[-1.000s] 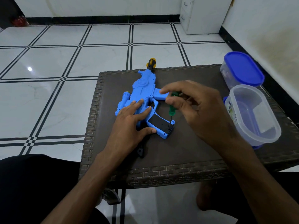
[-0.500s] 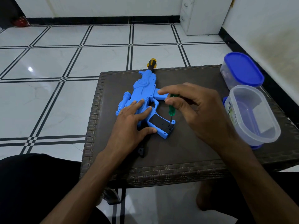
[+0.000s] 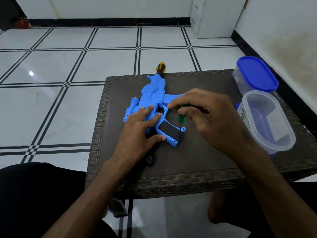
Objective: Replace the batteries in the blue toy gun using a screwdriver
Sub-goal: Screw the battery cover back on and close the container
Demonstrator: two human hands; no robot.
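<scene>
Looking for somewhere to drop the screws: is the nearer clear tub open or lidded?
Open. The nearer clear tub shows a bare rim with no lid on top; the farther tub wears a blue lid.

The blue toy gun (image 3: 154, 95) lay flat on its side, its yellow-and-black muzzle pointing to twelve o'clock and its black-panelled grip angled toward five. The green-handled screwdriver (image 3: 181, 117) stood nearly upright, tip on the grip's end.
</scene>
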